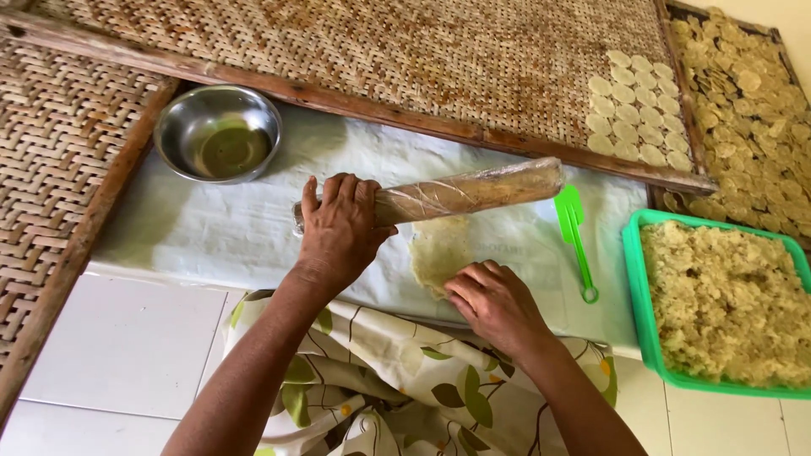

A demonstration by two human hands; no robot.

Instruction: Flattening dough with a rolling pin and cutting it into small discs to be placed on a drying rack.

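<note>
Right hand [497,306]: fingers curled, pressing the dough sheet [439,252] flat.
Left hand [340,230]: gripping the wrapped rolling pin [460,194].
Done: one patch of discs [638,110] laid on the mat.
Left: full tub [650,355].

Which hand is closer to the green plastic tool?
The right hand. It rests on the flat dough, just left of the green tool; the left hand grips the wrapped rolling pin, farther left.

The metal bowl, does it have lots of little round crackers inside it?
No, the metal bowl holds only a little thin liquid at its bottom; the small round discs lie on the woven mat instead.
</note>
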